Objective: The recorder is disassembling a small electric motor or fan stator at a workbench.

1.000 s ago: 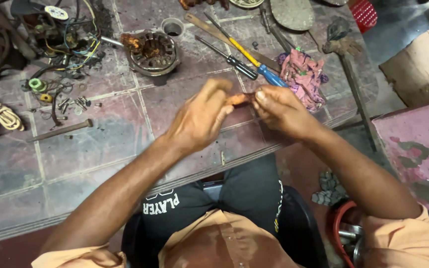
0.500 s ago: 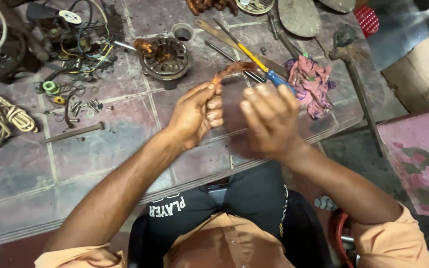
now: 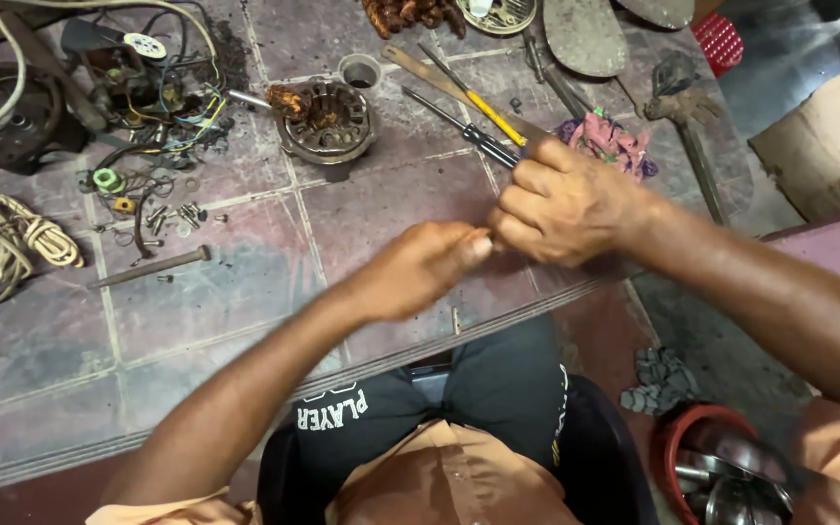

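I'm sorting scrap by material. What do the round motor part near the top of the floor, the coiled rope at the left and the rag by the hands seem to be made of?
Round motor part: dull grey metal, apparently steel, with reddish copper-looking windings; grimy, rust-tinged.
Coiled rope: pale beige twisted fibre or cord; which one is unclear.
Rag: soft crumpled cloth, pink and purple.

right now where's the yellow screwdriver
In the head view the yellow screwdriver lies on the tiled floor, just above the right hand, between the motor stator and the pink rag.
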